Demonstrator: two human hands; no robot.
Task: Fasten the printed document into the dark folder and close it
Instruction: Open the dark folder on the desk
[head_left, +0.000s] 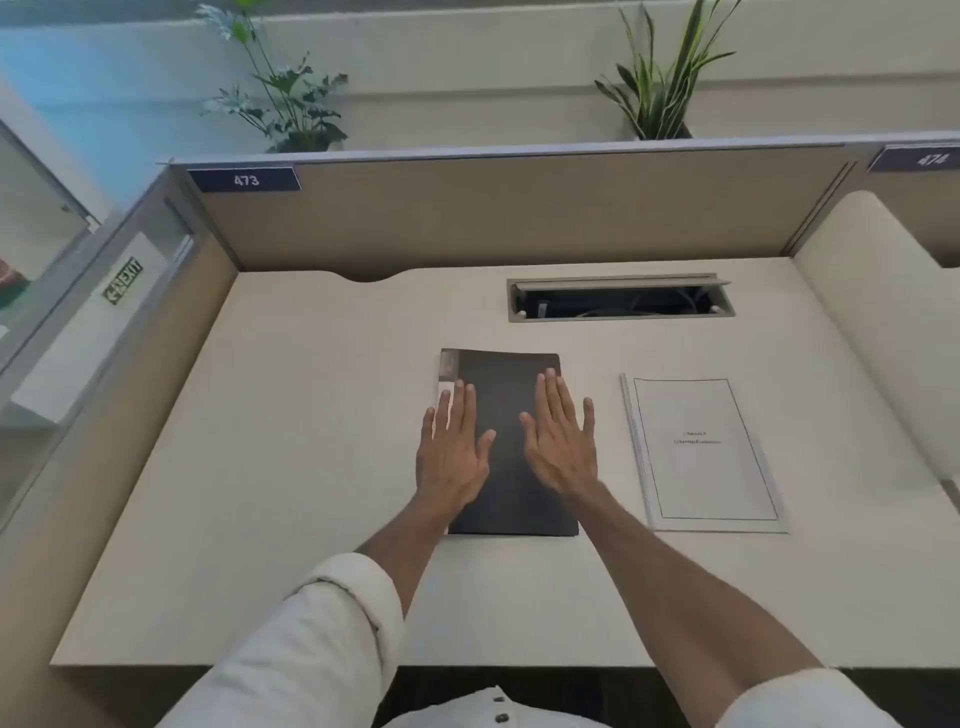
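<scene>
A dark folder (511, 395) lies closed in the middle of the pale desk, its spine edge to the left. My left hand (453, 451) rests flat on its left side, fingers spread, reaching over the spine edge. On the folder's right half my right hand (561, 441) lies flat as well, fingers apart. Neither hand grips anything. The printed document (704, 452), a white stapled or bound stack with a framed title page, lies on the desk to the right of the folder, apart from it and untouched.
A cable slot with an open lid (621, 299) is set into the desk (311, 467) behind the folder. Beige partition walls (493, 218) close the desk at the back and left. A rounded divider (878, 322) bounds the right. Two plants stand behind the partition.
</scene>
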